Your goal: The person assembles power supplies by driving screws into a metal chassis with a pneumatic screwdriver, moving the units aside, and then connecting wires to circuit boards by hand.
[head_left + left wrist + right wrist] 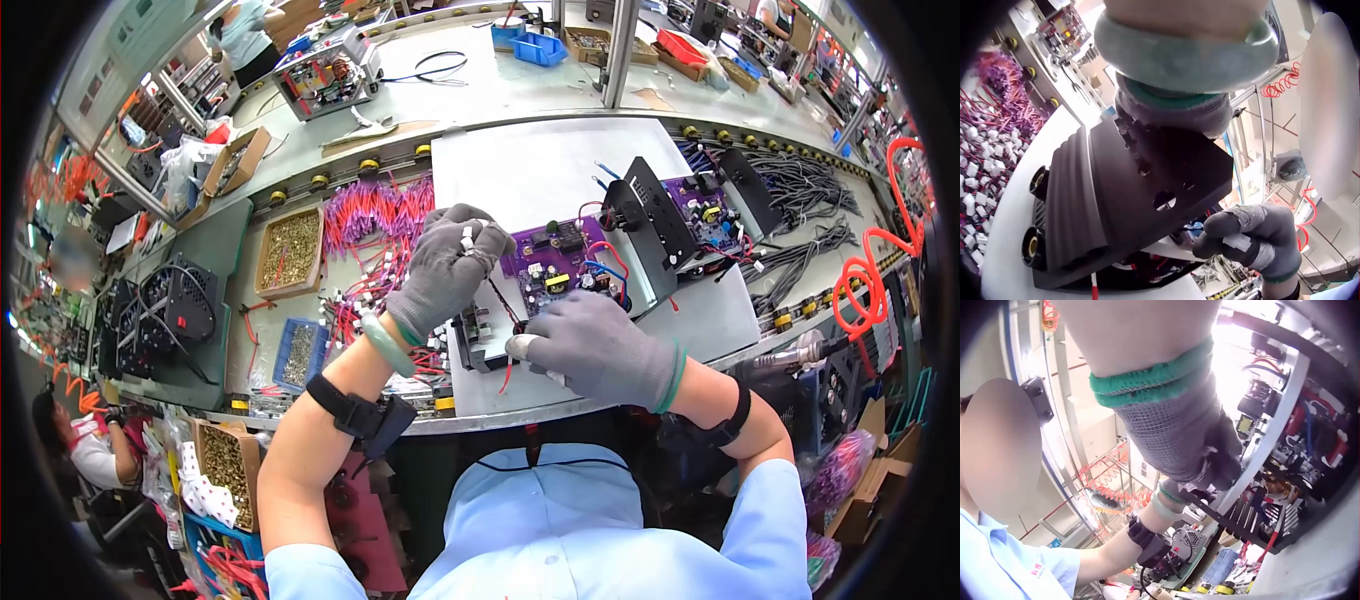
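Note:
A power unit with a purple circuit board point(548, 262) and black metal housing point(1147, 181) lies in front of me. My grey-gloved left hand point(455, 265) is over the board's left side, fingers curled round a thin dark cable point(497, 297); a small white piece point(467, 238) shows at its fingers. That cable slants down to my right hand point(605, 350), also gloved, whose thumb and fingers pinch near its lower end at the unit's front edge. Tape wraps the right fingertips point(1250, 217). In the right wrist view the right fingertips are largely hidden behind the glove.
A second board with a black plate point(745, 195) sits to the right. Red-purple wires with white connectors point(375, 220) pile up left, beside a cardboard tray of brass parts point(290, 252) and a blue bin point(300, 353). A coiled red air hose point(865, 280) hangs at right.

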Available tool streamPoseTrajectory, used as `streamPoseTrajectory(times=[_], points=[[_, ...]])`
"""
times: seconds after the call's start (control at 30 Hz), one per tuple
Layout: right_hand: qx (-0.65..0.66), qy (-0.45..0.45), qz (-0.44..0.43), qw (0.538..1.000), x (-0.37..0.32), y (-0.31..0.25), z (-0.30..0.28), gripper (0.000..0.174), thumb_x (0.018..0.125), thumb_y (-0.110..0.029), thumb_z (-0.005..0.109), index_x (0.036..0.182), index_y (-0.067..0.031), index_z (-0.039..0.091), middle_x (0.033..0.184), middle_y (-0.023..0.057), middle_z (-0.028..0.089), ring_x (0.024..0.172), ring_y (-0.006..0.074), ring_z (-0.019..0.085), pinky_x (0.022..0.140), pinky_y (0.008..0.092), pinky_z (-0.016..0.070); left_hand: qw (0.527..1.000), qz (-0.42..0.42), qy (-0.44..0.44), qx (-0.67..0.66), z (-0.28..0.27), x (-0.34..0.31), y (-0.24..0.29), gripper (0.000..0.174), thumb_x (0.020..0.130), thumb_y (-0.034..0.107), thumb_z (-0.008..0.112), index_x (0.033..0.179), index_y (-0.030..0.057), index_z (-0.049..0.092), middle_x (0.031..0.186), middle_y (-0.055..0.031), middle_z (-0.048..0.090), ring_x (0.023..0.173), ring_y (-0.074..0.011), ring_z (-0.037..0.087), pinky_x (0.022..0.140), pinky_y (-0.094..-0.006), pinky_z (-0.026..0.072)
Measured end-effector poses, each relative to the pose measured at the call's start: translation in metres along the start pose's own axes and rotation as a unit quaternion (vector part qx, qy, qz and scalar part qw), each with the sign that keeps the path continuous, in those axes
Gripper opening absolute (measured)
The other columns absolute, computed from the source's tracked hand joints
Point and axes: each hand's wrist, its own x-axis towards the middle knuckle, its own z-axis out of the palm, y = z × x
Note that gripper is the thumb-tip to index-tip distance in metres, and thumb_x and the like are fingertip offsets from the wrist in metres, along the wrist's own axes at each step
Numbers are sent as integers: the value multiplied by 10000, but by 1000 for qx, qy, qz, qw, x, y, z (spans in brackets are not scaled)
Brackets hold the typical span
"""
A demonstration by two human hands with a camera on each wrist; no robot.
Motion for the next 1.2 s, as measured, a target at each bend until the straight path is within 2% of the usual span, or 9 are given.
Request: streamPoseTrajectory(times=[0.17,0.27,0.3,0.37,0.6,0.7,0.8,0.9,1.2], points=[[-35,146,45,988,21,1,16,486,740,-159,677,1210,-46,626,986,92,614,865,253,640,733,424,473,998,17,12,-59,1,-1,-6,333,1009,312,530,962,72,757,1039,-113,629,1070,-258,556,976,-393,405],[-11,140,47,989,32,-1,30,118,727,-163,688,815,-88,712,838,68,619,822,255,633,741,432,464,999,30,19,-40,0,-2,-4,315,1006,305,532,964,87,756,1046,-115,631,1091,-270,551,990,-416,393],[-2,144,42,989,33,-2,32,118,727,-163,688,815,-88,712,838,68,619,822,255,633,741,432,464,999,14,31,-32,2,-3,-3,313,1010,308,529,967,96,755,1045,-112,633,1094,-270,548,1005,-427,378],[20,183,66,981,32,-1,33,84,707,-158,695,648,-106,665,763,60,605,791,259,626,733,429,457,999,12,31,-18,2,-4,-4,330,1021,323,518,975,97,753,1055,-116,627,1096,-269,547,1005,-427,381],[-5,152,136,979,25,-11,27,37,684,-127,681,659,-108,661,745,66,591,746,255,614,696,425,442,999,16,14,-24,-3,-7,-2,324,1041,280,491,1032,72,739,1059,-134,608,1111,-260,545,990,-401,410],[-6,193,160,968,27,-8,35,67,691,-114,642,746,-95,676,763,77,584,740,258,611,679,435,437,998,39,5,-41,-6,-9,-3,311,1046,246,480,1064,71,736,1136,-137,603,1146,-265,535,999,-382,409],[2,188,118,975,28,-5,37,118,693,-105,646,801,-78,683,821,87,595,801,261,623,713,444,450,996,61,31,-57,-1,-8,-6,348,1054,251,452,1066,46,733,1123,-131,628,1161,-267,528,1011,-384,403],[-1,226,123,966,30,-4,41,43,679,-123,670,694,-97,639,746,64,557,778,258,593,714,417,442,993,60,64,-83,6,-9,-2,338,1031,244,469,1052,39,737,1100,-149,627,1119,-275,551,985,-392,418],[-19,193,122,973,26,-3,39,49,686,-130,673,701,-91,646,767,58,564,800,239,598,750,414,457,985,21,89,-145,10,-12,7,362,1025,256,467,1052,25,744,1092,-127,620,1139,-250,527,1001,-374,398]])
